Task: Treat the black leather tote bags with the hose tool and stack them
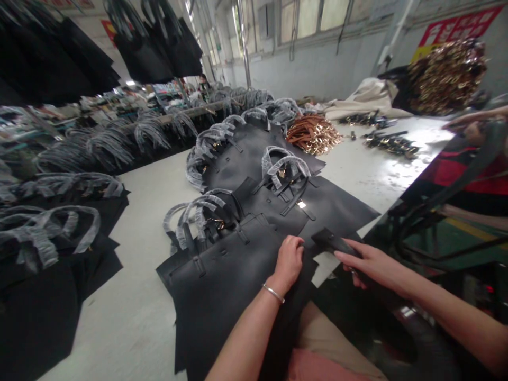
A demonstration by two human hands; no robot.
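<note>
My left hand point(289, 259), with a silver bangle at the wrist, rests at the right edge of a black leather bag panel point(234, 286). Its fingers are curled; what they grip, if anything, is hidden. Just to the right, my right hand point(367, 263) is closed on a black strap-like piece point(327, 241), whose flat end points left toward my other hand. The lower part of that piece is dark and blurred. Plastic-wrapped handles point(196, 217) lie at the panel's far edge, with gold-coloured buckles point(215, 223) among them. Another black bag panel point(337, 203) with wrapped handles overlaps behind.
Stacked black bag pieces point(37, 286) lie on the left of the pale table point(130, 296). Farther back are brown straps with gold clasps point(313, 135) and black buckled straps point(391, 144). Black bags point(154, 47) hang overhead. Another person's hand point(476, 129) shows at right.
</note>
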